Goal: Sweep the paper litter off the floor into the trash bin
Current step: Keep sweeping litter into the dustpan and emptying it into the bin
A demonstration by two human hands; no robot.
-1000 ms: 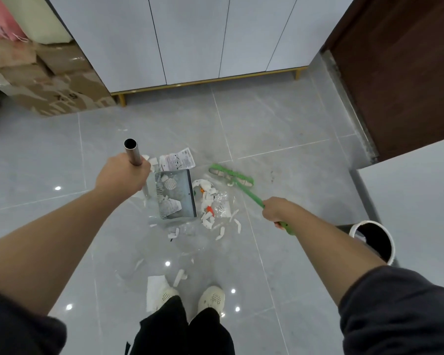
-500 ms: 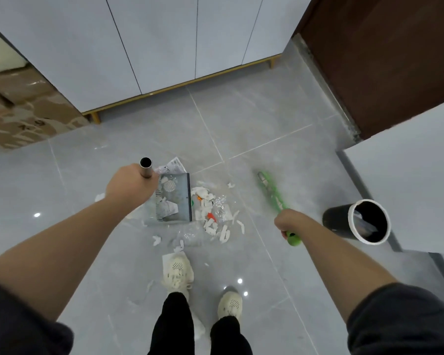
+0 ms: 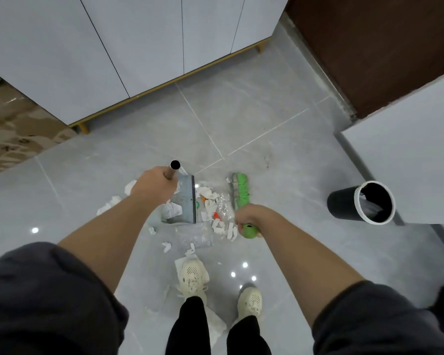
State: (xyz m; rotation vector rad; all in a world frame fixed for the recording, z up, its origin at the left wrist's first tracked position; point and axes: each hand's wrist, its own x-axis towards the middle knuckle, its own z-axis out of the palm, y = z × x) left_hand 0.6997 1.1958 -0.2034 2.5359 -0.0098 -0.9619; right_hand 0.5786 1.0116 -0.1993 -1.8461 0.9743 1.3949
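Gripped the metal handle (image 3: 175, 168) of the dustpan (image 3: 183, 198) in the left hand (image 3: 151, 185), fingers curled round the tube just under its open top. Had the pan down on the grey tiled floor (image 3: 267, 124), dark lip turned to the right. Clasped the green broom (image 3: 241, 190) in the right hand (image 3: 249, 213) close to the end of the stick, brush head on the tiles. Had the two hands apart, with the paper litter (image 3: 215, 206) heaped between lip and brush: white scraps, clear film, bits of orange. Had a few scraps in the pan, more behind it and near the cream shoes (image 3: 192, 278). Stood with one shoe on a white sheet (image 3: 181, 262). Had the black, white-rimmed trash bin (image 3: 341, 204) well off to the right. Faced white cupboards (image 3: 139, 47), with cardboard boxes (image 3: 10, 129) to the left.
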